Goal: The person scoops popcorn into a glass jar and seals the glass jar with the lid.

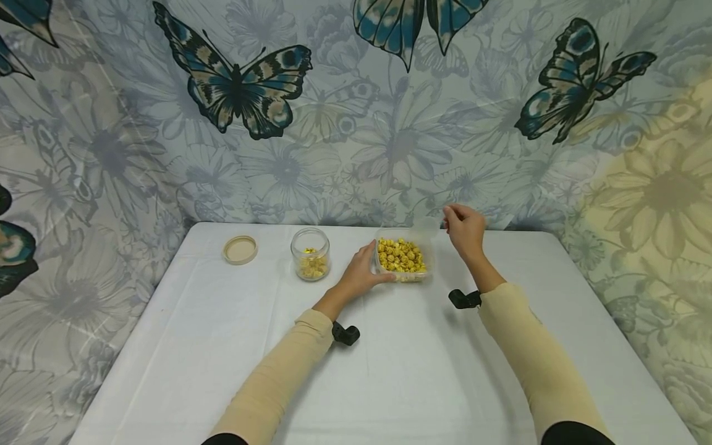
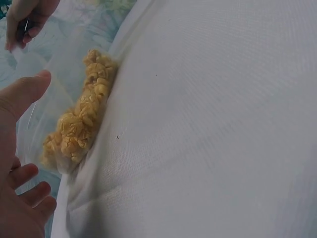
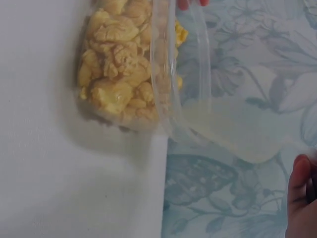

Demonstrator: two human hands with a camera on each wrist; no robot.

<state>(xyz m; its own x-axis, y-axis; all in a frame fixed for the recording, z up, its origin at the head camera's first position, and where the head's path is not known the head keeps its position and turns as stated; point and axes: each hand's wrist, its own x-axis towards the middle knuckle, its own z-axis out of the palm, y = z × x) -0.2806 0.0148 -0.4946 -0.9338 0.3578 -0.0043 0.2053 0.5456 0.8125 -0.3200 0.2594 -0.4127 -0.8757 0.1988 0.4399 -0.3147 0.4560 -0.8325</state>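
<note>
A clear plastic container (image 1: 413, 278) full of yellow popcorn (image 1: 400, 254) stands near the table's far edge. My left hand (image 1: 358, 272) holds it at its left side, thumb along the front and fingers toward the back. The container's translucent lid (image 3: 237, 134) is lifted up at the rear right. My right hand (image 1: 466, 232) pinches that lid by its edge, above and behind the container. In the left wrist view the popcorn (image 2: 74, 126) shows through the container's wall.
Left of the container stands an uncapped glass jar (image 1: 310, 238), partly filled with yellow popcorn. Farther left lies a round beige lid (image 1: 240, 250). A white cloth covers the table (image 1: 183, 334). Butterfly-patterned fabric (image 1: 334, 167) hangs right behind the far edge.
</note>
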